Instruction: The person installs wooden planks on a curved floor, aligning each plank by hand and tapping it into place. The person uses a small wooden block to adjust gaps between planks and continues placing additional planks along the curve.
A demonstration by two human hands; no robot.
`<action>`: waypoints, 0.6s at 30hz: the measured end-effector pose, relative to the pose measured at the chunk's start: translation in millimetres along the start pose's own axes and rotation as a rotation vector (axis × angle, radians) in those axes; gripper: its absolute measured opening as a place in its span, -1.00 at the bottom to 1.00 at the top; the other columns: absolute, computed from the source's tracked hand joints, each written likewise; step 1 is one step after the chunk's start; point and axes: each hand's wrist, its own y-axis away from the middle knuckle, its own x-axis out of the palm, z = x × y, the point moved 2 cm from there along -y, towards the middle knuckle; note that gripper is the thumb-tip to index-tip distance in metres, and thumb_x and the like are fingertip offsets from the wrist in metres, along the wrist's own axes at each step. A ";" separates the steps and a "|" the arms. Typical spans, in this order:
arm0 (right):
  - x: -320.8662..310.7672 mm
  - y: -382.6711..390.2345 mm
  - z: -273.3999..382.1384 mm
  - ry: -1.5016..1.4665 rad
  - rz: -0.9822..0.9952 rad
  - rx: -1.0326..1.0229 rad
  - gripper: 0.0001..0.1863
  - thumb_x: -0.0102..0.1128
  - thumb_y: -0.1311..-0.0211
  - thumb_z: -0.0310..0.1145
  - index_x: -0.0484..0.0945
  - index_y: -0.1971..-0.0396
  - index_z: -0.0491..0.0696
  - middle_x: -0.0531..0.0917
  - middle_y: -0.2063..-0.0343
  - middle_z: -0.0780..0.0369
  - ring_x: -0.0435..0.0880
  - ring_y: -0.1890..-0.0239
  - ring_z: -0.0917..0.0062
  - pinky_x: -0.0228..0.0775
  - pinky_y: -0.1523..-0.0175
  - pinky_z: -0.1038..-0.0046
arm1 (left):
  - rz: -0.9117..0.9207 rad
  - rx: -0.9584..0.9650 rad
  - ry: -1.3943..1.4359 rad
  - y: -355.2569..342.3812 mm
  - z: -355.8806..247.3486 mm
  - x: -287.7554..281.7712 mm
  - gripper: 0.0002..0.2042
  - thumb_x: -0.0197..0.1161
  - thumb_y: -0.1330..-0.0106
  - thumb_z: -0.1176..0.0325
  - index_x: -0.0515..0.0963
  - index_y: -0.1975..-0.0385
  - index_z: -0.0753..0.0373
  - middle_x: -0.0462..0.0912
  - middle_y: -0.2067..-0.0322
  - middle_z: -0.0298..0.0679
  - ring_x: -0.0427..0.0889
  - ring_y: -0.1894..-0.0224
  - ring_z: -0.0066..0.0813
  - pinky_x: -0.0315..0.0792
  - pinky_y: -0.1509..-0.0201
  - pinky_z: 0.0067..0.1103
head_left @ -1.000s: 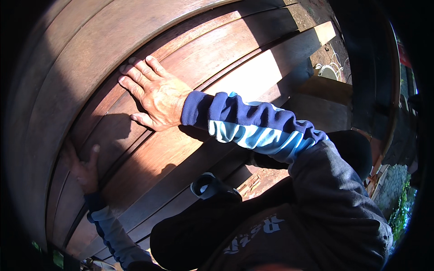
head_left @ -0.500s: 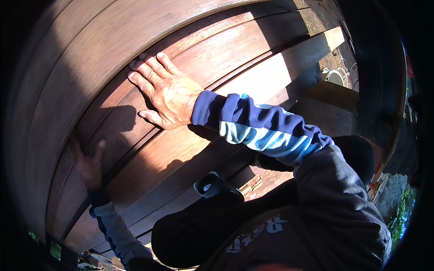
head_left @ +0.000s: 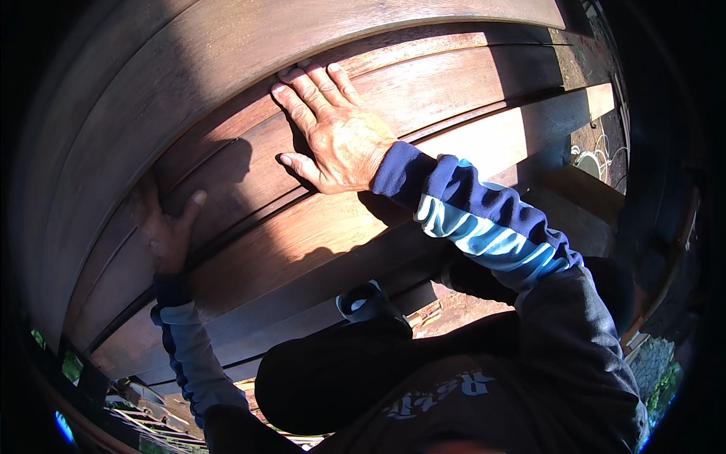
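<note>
My right hand [head_left: 333, 132] lies flat with fingers spread on narrow reddish-brown wooden planks [head_left: 446, 87] in sunlight, its fingertips at the edge of a broader board [head_left: 227, 45] above them. To the lower left, in shade, my left hand [head_left: 166, 231] rests on the same planks with thumb spread out; its fingertips are dim against the board's edge. A lighter plank [head_left: 302, 242] runs below both hands, with dark gaps between some boards.
My dark shoe [head_left: 363, 303] and bent knees are below the planks, over dirt ground [head_left: 469, 303] with wood scraps. At the right are a pale coil of cord [head_left: 594, 159] and dark boards. Greenery [head_left: 662, 386] and stone show at the lower right edge.
Both hands and the planks now appear higher and farther right in the picture, as the view has shifted. The hands keep much the same places and shapes on the boards.
</note>
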 end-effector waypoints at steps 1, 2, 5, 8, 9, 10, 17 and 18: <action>-0.2 0.1 -0.3 0.013 -0.001 0.002 -0.21 -0.08 -0.26 0.11 0.19 -0.28 -0.24 0.26 -0.25 -0.10 0.09 -0.37 -0.01 -0.27 -0.45 0.02 | -0.005 0.010 0.017 -0.5 -0.4 0.9 -0.11 0.47 -0.01 0.00 0.23 -0.27 0.43 0.20 -0.26 0.25 0.14 -0.34 0.16 0.06 -0.39 -0.17; -0.1 0.0 0.0 0.028 0.006 0.002 -0.21 -0.08 -0.26 0.10 0.19 -0.28 -0.25 0.26 -0.25 -0.10 0.10 -0.37 -0.01 -0.26 -0.45 0.02 | 0.004 -0.001 0.042 -1.0 0.1 0.2 -0.10 0.47 -0.01 0.00 0.23 -0.27 0.43 0.20 -0.26 0.26 0.14 -0.33 0.17 0.06 -0.39 -0.17; -0.8 0.0 0.0 0.024 -0.004 -0.011 -0.20 -0.06 -0.24 0.10 0.20 -0.27 -0.26 0.27 -0.24 -0.10 0.10 -0.36 0.00 -0.26 -0.45 0.02 | -0.031 0.076 0.040 -3.7 -1.4 -0.6 -0.09 0.48 0.01 -0.02 0.23 -0.27 0.43 0.20 -0.26 0.26 0.14 -0.33 0.19 0.03 -0.39 -0.14; -0.7 -0.2 -0.2 0.026 -0.006 -0.008 -0.20 -0.05 -0.24 0.10 0.20 -0.26 -0.26 0.27 -0.24 -0.10 0.10 -0.35 0.00 -0.26 -0.45 0.02 | -0.042 0.103 0.046 -4.5 -0.9 -0.2 -0.08 0.46 0.01 -0.06 0.24 -0.27 0.42 0.20 -0.26 0.26 0.15 -0.33 0.20 0.00 -0.40 -0.11; -0.6 -0.4 0.0 0.028 -0.002 -0.006 -0.20 -0.05 -0.24 0.10 0.20 -0.26 -0.26 0.27 -0.23 -0.10 0.11 -0.35 0.00 -0.26 -0.45 0.02 | -0.044 0.089 0.031 -3.8 -0.1 -0.1 -0.08 0.45 0.01 -0.07 0.24 -0.27 0.42 0.20 -0.26 0.26 0.14 -0.33 0.20 -0.01 -0.40 -0.11; -0.9 -0.7 0.5 0.022 -0.009 -0.018 -0.20 -0.05 -0.24 0.10 0.21 -0.26 -0.27 0.27 -0.23 -0.10 0.11 -0.35 -0.01 -0.26 -0.45 0.02 | -0.042 0.081 0.021 -3.1 0.9 -0.2 -0.08 0.45 0.00 -0.07 0.24 -0.27 0.42 0.20 -0.26 0.26 0.14 -0.33 0.20 -0.01 -0.40 -0.10; -0.1 1.0 -0.2 -0.001 -0.017 0.004 -0.19 -0.05 -0.21 0.10 0.22 -0.27 -0.25 0.26 -0.25 -0.13 0.11 -0.36 -0.03 -0.29 -0.45 -0.01 | -0.016 0.057 -0.009 -4.4 4.5 3.0 -0.12 0.42 -0.06 -0.03 0.23 -0.28 0.41 0.19 -0.27 0.27 0.10 -0.36 0.21 -0.04 -0.41 -0.08; 0.2 0.8 0.4 0.013 -0.021 -0.005 -0.19 -0.05 -0.21 0.10 0.22 -0.27 -0.25 0.27 -0.25 -0.13 0.12 -0.36 -0.03 -0.29 -0.45 -0.02 | -0.015 0.079 0.010 -4.2 3.3 2.8 -0.13 0.42 -0.06 -0.02 0.23 -0.28 0.41 0.18 -0.27 0.26 0.10 -0.36 0.21 -0.03 -0.41 -0.08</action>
